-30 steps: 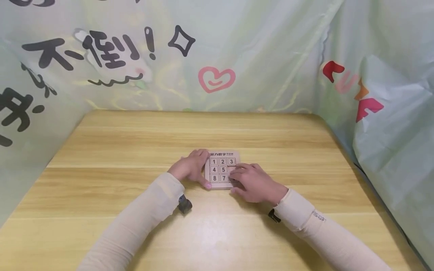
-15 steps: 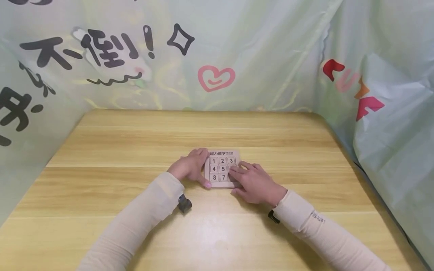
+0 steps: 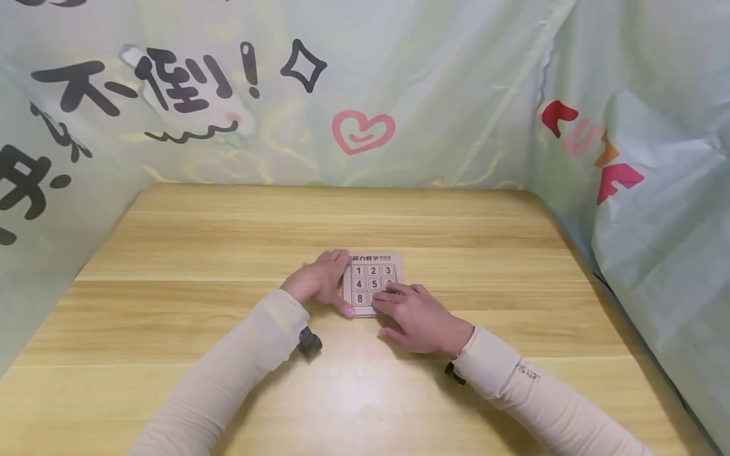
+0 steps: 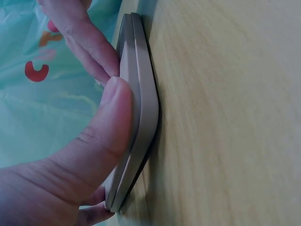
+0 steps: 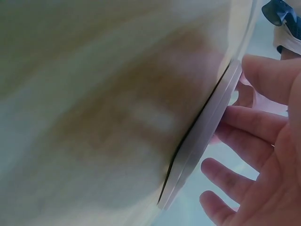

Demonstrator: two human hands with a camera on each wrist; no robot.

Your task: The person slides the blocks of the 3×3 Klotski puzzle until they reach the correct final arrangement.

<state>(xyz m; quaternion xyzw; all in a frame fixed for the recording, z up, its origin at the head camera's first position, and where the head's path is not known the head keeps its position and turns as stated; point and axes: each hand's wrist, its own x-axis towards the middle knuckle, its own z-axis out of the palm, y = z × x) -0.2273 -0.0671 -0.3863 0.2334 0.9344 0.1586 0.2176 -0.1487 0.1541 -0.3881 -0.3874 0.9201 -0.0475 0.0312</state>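
Observation:
A square number slide puzzle [image 3: 346, 297] lies flat on the wooden table, its top strip printed with dark characters. The tiles 1, 2, 3 fill the top row; 4 and 5 show below, then 8 at the bottom left. My left hand [image 3: 319, 278] holds the puzzle's left side, thumb at the near corner and fingers at the far one. In the left wrist view its thumb [image 4: 101, 129] presses the puzzle's edge [image 4: 146, 94]. My right hand [image 3: 422, 320] rests straight fingertips on the bottom-row tiles, hiding the lower right ones. Its thumb stays off to the near side.
The wooden table [image 3: 228, 234] reaches back to a pale green printed curtain [image 3: 445, 82] with black lettering and a pink heart. More curtain [image 3: 673, 209] hangs along the right edge. Small dark cameras sit at the left wrist [image 3: 310, 344] and right wrist [image 3: 455, 373].
The right hand has moved left and nearer, its fingertips going from the right column to the bottom middle tile. A tile now shows in the middle row's right slot. The left hand stays put.

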